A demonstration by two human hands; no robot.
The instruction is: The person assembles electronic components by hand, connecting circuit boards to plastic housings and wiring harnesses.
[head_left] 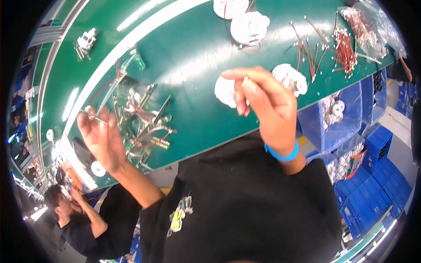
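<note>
My left hand (105, 142) is raised at the left side of the green bench, its fingers closed on a small, thin circuit board (94, 115) seen nearly edge-on. Beside it lies a tangled pile of circuit boards with wires (142, 111). My right hand (274, 103), with a blue band at the wrist, hovers over the front of the bench. Its thumb and fingers are curled together; a tiny white bit shows at the thumb tip, too small to name. Partly behind those fingers sits a round white plastic part (223, 92), and another white part (289, 79) lies just right.
Red-brown wires with white connectors (345, 52) lie at the right, near a clear plastic bag (372, 26). White round housings (249, 28) stand at the back. Blue bins (315, 127) of white parts adjoin the bench's right front edge. Another person (81, 219) works at lower left.
</note>
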